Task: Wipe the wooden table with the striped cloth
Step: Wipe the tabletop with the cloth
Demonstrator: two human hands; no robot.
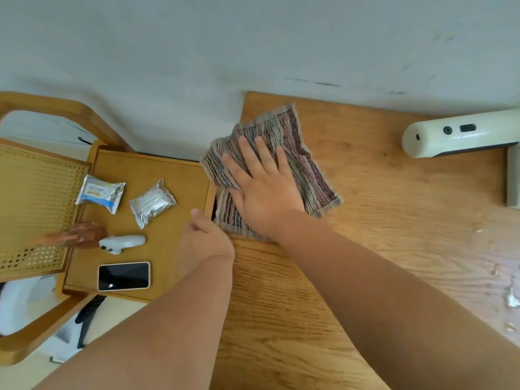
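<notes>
**Flat hand pressing a striped cloth at the table's far left corner**

Seen from above, a person's right hand [263, 182] lies palm down with fingers spread and straight on a striped cloth [284, 153]. The hand is fully open and grasps nothing; it presses the cloth flat against the wooden table [380, 209]. The cloth sits at the far left corner of the table, and its left part hangs past the table's left edge. The left hand [204, 240] rests at that same left edge, just beside the near corner of the cloth, fingers curled loosely; whether it holds anything cannot be told.

Against the table's left edge stands a wooden tray [174, 175]. On it lie two foil packets [100, 194] [152, 202] near its far side, a small white device [122, 243] below them, and a phone [123, 276] face up by its near edge. A brown blurred object [81, 235] lies at the tray's left edge.

At the table's far right corner rests a cream-coloured appliance [461, 133]. Small shiny scraps [510, 299] are scattered along the right edge
</notes>
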